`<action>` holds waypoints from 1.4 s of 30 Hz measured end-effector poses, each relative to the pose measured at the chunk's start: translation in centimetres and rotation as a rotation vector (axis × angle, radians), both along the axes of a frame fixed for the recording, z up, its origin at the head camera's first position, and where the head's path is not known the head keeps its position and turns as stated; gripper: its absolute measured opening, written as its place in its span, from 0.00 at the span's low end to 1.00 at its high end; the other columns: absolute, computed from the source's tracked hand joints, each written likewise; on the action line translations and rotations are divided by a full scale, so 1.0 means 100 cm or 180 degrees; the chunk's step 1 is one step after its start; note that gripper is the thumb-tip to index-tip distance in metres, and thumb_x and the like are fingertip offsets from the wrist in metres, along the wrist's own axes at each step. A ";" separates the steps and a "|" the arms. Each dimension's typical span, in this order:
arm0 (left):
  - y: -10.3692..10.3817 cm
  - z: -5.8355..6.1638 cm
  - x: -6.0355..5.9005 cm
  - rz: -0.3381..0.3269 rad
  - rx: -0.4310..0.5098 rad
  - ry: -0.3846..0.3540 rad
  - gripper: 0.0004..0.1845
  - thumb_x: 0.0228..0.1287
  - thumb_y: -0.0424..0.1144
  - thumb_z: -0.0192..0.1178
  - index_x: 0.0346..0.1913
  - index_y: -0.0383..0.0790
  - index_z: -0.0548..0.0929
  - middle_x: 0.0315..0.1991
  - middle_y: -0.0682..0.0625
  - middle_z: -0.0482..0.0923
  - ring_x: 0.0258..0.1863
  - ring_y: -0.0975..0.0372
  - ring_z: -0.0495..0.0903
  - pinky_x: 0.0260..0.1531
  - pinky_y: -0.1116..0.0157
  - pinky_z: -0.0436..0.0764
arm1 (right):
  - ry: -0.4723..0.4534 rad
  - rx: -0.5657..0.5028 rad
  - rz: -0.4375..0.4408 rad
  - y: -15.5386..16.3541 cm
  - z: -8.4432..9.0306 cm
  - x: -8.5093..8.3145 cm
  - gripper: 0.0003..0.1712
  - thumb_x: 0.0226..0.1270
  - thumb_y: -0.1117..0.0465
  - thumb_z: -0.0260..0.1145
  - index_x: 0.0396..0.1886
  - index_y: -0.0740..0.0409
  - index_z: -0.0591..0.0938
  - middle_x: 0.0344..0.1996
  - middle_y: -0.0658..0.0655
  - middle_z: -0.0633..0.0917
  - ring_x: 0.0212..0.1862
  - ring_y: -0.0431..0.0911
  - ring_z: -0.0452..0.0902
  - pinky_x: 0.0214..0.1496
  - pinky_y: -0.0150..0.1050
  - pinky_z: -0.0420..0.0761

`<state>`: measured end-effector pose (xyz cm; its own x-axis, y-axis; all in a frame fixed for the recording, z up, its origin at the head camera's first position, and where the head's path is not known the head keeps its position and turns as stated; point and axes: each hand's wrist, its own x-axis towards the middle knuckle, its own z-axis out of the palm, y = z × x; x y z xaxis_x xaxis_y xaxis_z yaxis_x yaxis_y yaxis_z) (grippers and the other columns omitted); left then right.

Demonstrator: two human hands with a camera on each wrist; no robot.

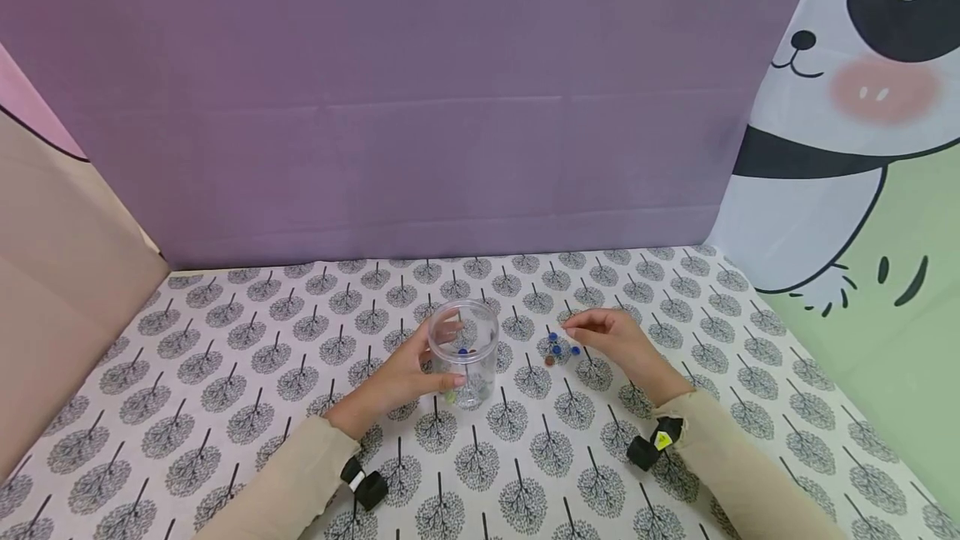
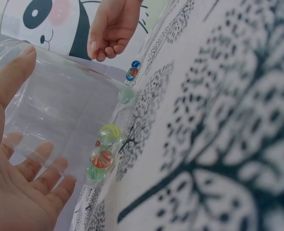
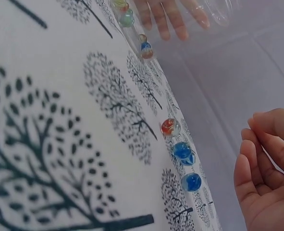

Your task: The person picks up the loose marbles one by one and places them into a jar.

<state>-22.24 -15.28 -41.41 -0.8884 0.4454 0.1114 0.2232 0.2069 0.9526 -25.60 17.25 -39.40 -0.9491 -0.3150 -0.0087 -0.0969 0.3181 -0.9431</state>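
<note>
A clear plastic jar stands upright on the tree-patterned tablecloth, and my left hand grips it from the left, thumb in front and fingers behind. Several coloured glass marbles lie at the jar's bottom. Just right of the jar, three loose marbles lie on the cloth: a red one and two blue ones. My right hand hovers just right of them, fingers loosely curled, with nothing visible in it.
A purple backdrop closes the far side of the table. A beige panel stands on the left and a panda-print cloth on the right. Small cameras are strapped to both wrists.
</note>
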 end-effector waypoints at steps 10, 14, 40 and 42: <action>0.000 0.000 0.000 -0.0022 0.0025 0.0007 0.50 0.50 0.38 0.71 0.73 0.54 0.52 0.70 0.43 0.59 0.65 0.39 0.62 0.62 0.39 0.60 | -0.0090 0.0029 -0.0039 0.000 -0.005 -0.004 0.17 0.62 0.64 0.64 0.49 0.69 0.79 0.48 0.66 0.81 0.44 0.49 0.78 0.49 0.37 0.79; 0.001 0.001 0.001 -0.0011 0.0022 -0.0024 0.50 0.50 0.38 0.71 0.73 0.55 0.52 0.70 0.44 0.58 0.65 0.39 0.62 0.61 0.38 0.60 | -0.0100 0.0035 -0.0051 0.002 -0.008 -0.007 0.16 0.61 0.66 0.64 0.48 0.69 0.80 0.47 0.66 0.81 0.41 0.46 0.78 0.45 0.34 0.80; 0.001 0.002 0.001 -0.0032 0.0070 -0.0020 0.50 0.50 0.37 0.70 0.73 0.52 0.52 0.71 0.42 0.57 0.65 0.39 0.62 0.61 0.36 0.59 | -0.0273 0.0185 0.0076 0.014 -0.020 -0.017 0.17 0.59 0.67 0.67 0.48 0.68 0.79 0.43 0.60 0.83 0.42 0.42 0.78 0.50 0.34 0.79; 0.001 0.002 0.001 -0.0025 0.0074 -0.0038 0.50 0.50 0.37 0.71 0.73 0.54 0.52 0.71 0.43 0.57 0.65 0.40 0.62 0.61 0.36 0.58 | -0.0279 0.0168 0.0116 0.015 -0.021 -0.017 0.18 0.58 0.67 0.67 0.48 0.69 0.79 0.43 0.59 0.83 0.41 0.42 0.78 0.48 0.33 0.79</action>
